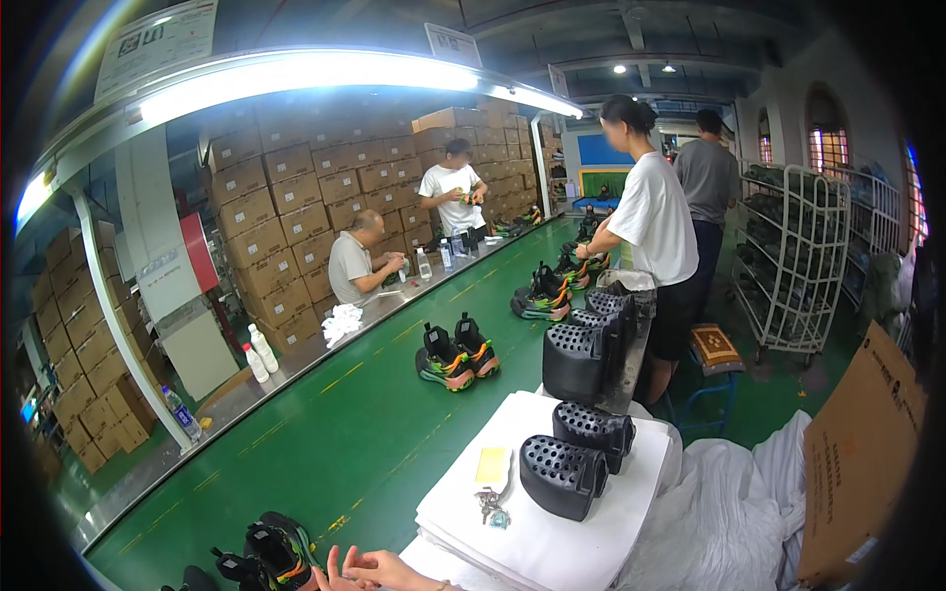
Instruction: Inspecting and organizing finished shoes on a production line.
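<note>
While R hand (372, 568) is hovering left of the white stack (557, 557), fingers spread, pinching nothing visible, dark shoes (283, 549) are sitting further left, contact unclear; L hand isn't showing. Black perforated shells (558, 481) are standing paired atop the stack, prob. for quick reach, w/ keys (489, 506) lying alongside.

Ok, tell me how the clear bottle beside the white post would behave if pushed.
The clear bottle would probably tip easily, standing tall and narrow; its rounded sides suggest it might roll once down.
</note>
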Tool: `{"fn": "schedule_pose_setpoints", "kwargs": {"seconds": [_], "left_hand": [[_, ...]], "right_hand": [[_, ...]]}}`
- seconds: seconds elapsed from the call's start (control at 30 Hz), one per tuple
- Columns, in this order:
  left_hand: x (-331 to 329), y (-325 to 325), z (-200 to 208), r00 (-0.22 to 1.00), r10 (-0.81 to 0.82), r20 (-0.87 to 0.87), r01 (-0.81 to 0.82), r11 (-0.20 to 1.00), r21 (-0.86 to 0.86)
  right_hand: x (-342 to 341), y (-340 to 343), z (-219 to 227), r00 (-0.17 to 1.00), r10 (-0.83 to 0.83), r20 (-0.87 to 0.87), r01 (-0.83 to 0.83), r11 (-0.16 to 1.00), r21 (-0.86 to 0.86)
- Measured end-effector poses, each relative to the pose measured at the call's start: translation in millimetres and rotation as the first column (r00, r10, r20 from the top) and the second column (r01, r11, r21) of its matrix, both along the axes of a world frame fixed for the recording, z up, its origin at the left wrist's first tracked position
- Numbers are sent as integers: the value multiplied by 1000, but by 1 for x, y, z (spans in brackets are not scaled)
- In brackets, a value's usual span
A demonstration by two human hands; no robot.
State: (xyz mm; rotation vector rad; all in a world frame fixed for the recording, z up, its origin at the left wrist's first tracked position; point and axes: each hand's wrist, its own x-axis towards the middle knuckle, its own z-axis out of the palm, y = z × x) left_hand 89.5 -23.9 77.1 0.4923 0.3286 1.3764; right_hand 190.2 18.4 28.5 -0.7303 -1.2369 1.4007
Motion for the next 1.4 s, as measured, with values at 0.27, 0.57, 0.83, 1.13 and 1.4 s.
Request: {"fn": "schedule_pose_setpoints", "kwargs": {"seconds": [0.27,0.57,0.83,1.13,1.4], "left_hand": [[-16,9,-30,753,-591,291,459,788,411],[-18,-4,5,777,-630,-5,557,683,472],[-18,-10,5,989,-147,10,142,966,215],[-20,-1,19,975,178,135,-150,970,-193],[4,-8,15,972,125,-198,-166,965,-205]], "right_hand": [[1,3,-8,972,233,10,-229,960,-162],[1,-10,11,973,210,98,-205,977,-61],[3,-15,18,991,83,108,-96,989,117],[11,-21,35,918,-195,345,137,973,186],[14,-22,38,909,-244,339,185,963,195]]}}
